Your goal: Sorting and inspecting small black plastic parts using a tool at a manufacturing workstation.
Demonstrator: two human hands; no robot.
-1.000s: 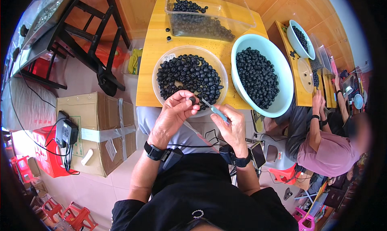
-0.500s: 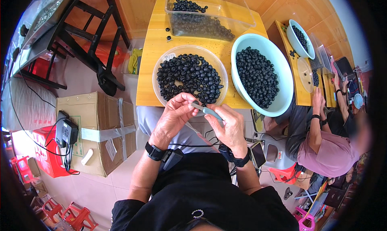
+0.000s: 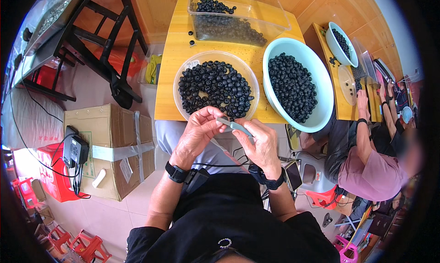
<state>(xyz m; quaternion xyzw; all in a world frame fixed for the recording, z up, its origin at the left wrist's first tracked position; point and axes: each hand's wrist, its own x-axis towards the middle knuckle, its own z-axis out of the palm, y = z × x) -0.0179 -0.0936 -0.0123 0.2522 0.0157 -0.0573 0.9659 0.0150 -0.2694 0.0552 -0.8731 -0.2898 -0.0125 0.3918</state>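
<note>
Just over the near rim of a round clear tray, my two hands meet. My right hand grips the grey-green handle of a small knife, its short pale blade pointing left toward my left fingertips. My left hand is closed in a pinch on a small dark piece at the blade, mostly hidden by the fingers; it looks like one of the black beads. Black round beads with holes are spread in the tray beyond my hands.
A pale blue basin of black beads stands right of the tray on the yellow table. Behind is a clear bin with more beads. At left sits a cardboard box. A co-worker in a pink shirt sits at right.
My hands stay nearly in place, with only a slight shift of the knife blade at my left fingertips. At right, the co-worker's arms have moved a little.
</note>
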